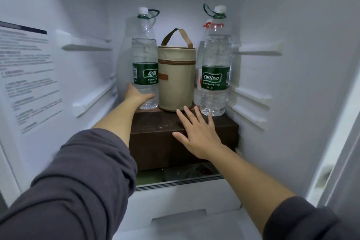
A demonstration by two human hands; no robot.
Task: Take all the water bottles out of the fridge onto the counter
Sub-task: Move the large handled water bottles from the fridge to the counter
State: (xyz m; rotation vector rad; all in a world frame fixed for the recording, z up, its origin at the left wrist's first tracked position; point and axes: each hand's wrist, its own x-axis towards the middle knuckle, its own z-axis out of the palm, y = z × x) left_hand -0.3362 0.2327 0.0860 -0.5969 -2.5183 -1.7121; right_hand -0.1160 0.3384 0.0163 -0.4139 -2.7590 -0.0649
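Two large clear water bottles with green labels stand upright on a dark brown box [155,124] inside the fridge. My left hand [137,94] wraps around the lower part of the left bottle [145,58], thumb across its front. The right bottle [215,60] stands free at the right. My right hand [196,130] hovers flat over the box with fingers spread, its fingertips just short of the right bottle's base. Behind the right bottle another bottle with a red label [203,48] is partly hidden.
A beige cylindrical bag [176,80] with a brown handle stands between the two bottles. White fridge walls with shelf rails close in on both sides. A printed sticker [25,76] covers the left wall. A glass shelf edge [179,181] lies below the box.
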